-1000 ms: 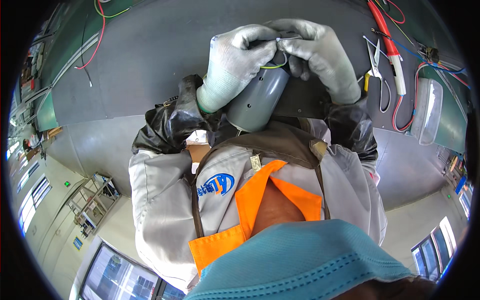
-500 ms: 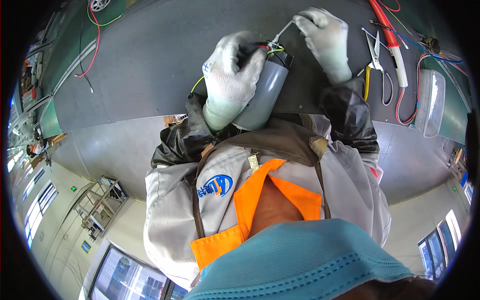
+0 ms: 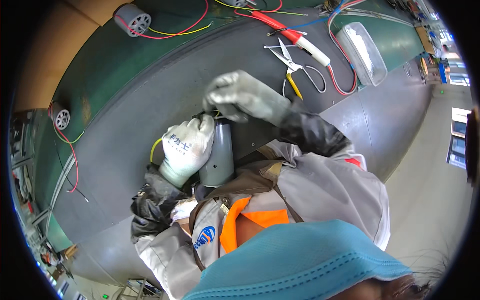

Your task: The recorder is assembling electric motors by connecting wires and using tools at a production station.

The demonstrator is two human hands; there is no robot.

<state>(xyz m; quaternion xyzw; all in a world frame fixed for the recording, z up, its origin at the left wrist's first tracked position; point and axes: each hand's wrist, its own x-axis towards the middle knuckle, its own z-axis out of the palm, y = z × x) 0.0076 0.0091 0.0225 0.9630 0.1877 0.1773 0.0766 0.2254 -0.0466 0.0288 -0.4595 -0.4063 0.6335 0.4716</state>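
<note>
A grey cylindrical motor [image 3: 223,155] stands against my apron at the near edge of the dark worktop, tilted slightly. My left hand [image 3: 189,145], in a white glove, is closed at its upper left end, on the wires there. A yellow-green wire [image 3: 156,150] loops out beside that wrist. Over the motor's top end is my right hand [image 3: 245,97], also gloved, with bent fingers smeared by motion. Whether it holds anything is hidden. Only a bit of wire shows between the two hands.
Scissors [image 3: 292,65] with a yellow handle lie right of my right hand. Beyond them are a red-and-white handheld tool [image 3: 312,50] with a cable and a clear plastic box [image 3: 365,55]. More motors [image 3: 132,21] with loose wires stand on the green surface at the far left.
The view has turned and shifted. My right hand has come from up and right of the motor, where it held a thin white strip, to over its top end. My left hand stays at the motor.
</note>
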